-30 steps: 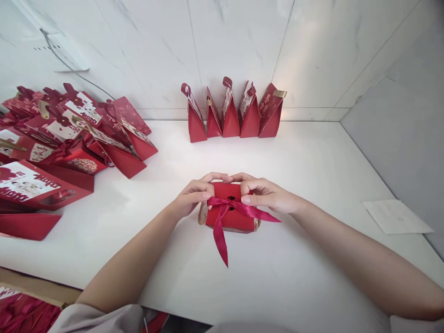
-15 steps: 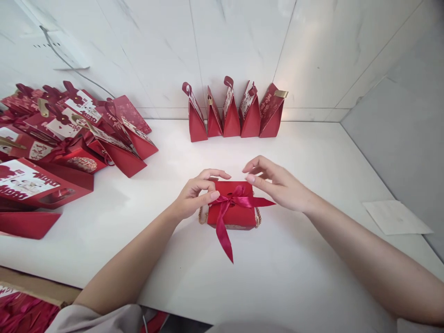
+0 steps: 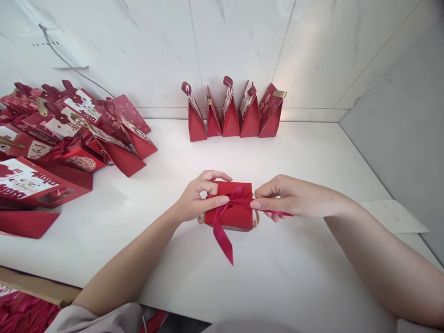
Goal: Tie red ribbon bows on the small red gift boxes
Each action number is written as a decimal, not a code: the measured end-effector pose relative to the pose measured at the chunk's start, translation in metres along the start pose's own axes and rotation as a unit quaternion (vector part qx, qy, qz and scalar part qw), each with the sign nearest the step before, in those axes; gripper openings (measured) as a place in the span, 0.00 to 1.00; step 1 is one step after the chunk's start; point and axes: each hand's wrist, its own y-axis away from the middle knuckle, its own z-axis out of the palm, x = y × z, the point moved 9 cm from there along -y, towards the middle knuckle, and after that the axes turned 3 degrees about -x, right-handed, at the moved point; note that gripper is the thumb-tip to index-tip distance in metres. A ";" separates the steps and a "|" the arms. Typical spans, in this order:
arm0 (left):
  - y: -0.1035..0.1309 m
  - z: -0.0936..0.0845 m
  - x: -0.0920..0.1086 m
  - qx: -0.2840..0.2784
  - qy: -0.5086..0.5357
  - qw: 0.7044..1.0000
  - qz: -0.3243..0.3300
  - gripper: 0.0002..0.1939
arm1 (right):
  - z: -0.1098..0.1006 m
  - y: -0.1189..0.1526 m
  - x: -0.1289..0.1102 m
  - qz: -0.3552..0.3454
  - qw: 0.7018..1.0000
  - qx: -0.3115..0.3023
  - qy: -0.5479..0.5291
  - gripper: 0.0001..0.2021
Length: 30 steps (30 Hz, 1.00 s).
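Both hands at a box tied with ribbon. The box (image 3: 237, 219) sits on the table (image 3: 298, 277), near the middle, its red lid upward. The left hand (image 3: 199, 196) comes in from the near left, the forearm slanting away from the viewer; its thumb lies across the lid to the knot of the ribbon (image 3: 222, 233), the index finger is bent over the far left of the lid, and another finger stretches along the far edge. Whether the left hand pinches a fold of ribbon or only presses on it cannot be told. The right hand (image 3: 280, 196), just right of the box, is bent at the wrist with its back upward; thumb and forefinger grip the right tail of the ribbon, whose tip emerges to the right beneath the thumb. The left tail hangs over the near side of the box.

Partly hidden: the knot, under the left thumb; the lower fingers of the right hand, behind thumb and ribbon; the gold cord (image 3: 201, 218), which shows only at the box's left and right sides; and the paper (image 3: 395, 215) at the right, overlapped by the right forearm. Cut off: the pile of boxes (image 3: 81, 162) and the carton (image 3: 45, 286), both at the left border, and the right sleeve (image 3: 418, 325) at the near border. The print on the row of boxes (image 3: 231, 122) at the far wall is too small to read.
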 end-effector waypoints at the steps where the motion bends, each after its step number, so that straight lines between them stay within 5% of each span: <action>1: 0.000 0.000 -0.003 -0.008 0.026 1.000 -0.007 0.22 | 0.001 0.000 0.001 0.004 1.000 -0.008 -0.001 0.18; 6: 0.000 0.001 -0.014 -0.018 0.092 0.995 -0.034 0.20 | 0.006 0.000 0.007 0.014 0.999 -0.046 -0.003 0.18; 23: -0.001 0.004 -0.010 -0.023 0.019 1.000 -0.006 0.18 | 0.016 0.005 0.027 0.093 0.981 -0.163 0.049 0.15; 27: 0.000 0.002 -0.011 -0.019 0.050 0.998 -0.013 0.17 | -0.005 0.016 0.038 0.121 0.969 -0.112 0.183 0.08; 30: 0.000 0.003 -0.011 -0.021 0.062 0.998 -0.016 0.17 | -0.031 0.020 0.024 0.069 0.971 0.020 0.230 0.09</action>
